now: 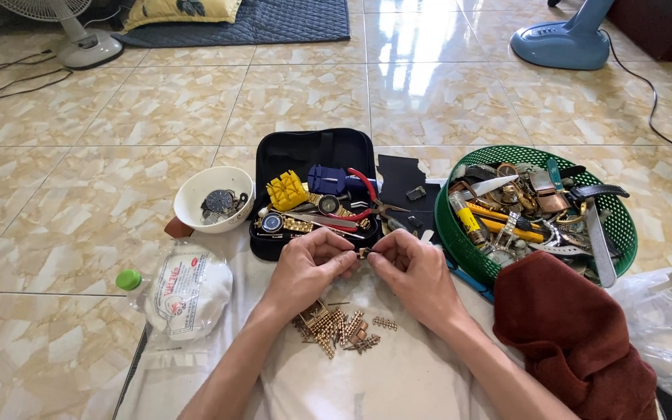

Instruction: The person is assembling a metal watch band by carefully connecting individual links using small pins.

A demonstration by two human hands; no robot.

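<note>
Left hand (307, 268) and right hand (412, 268) pinch small gold watch link (362, 253) between fingertips. Link pile (334, 325) on white cloth (398, 373) at 6 o'clock, nearer left hand.

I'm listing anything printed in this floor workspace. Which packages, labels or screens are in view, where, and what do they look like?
Round clear plastic packet of white material: on the floor left of the left hand, with a label printed in red and blue.
Small yellow tube: inside the green plastic basket, right of the right hand, with dark print.
No screens.
</note>
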